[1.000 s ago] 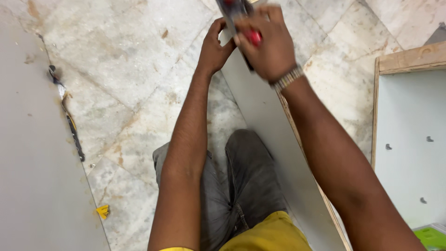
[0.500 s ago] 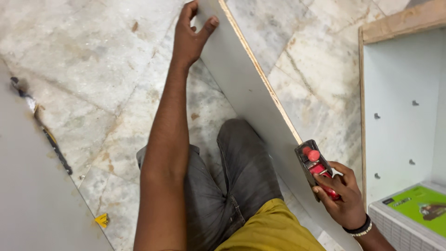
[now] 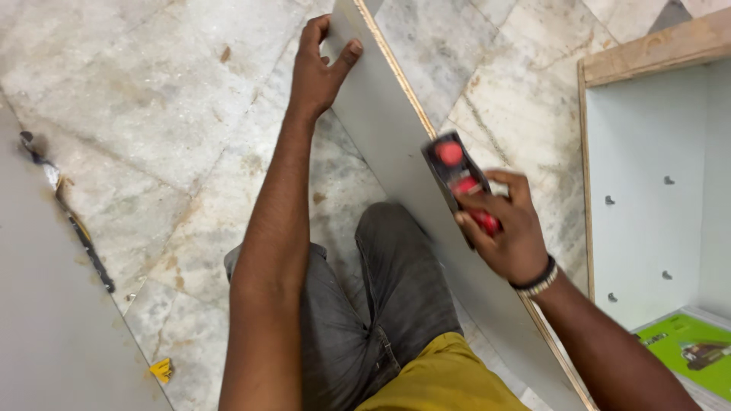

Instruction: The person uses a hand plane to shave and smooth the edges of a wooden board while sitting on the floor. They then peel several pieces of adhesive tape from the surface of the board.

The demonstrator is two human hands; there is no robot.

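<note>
Left hand [image 3: 318,67] grips the far end of a grey board [image 3: 396,152] lying over the marble floor [image 3: 152,114]. Right hand [image 3: 512,228] clenched around a red-and-black tool [image 3: 460,179] on the board's long edge.

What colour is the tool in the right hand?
Red and black; the tool, gripped by the right hand, shows in the head view.

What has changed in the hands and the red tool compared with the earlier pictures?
The right hand carried the red tool from the far end of the grey board back toward the body, then slightly forward again along its edge. The left hand still grips the far end.
</note>
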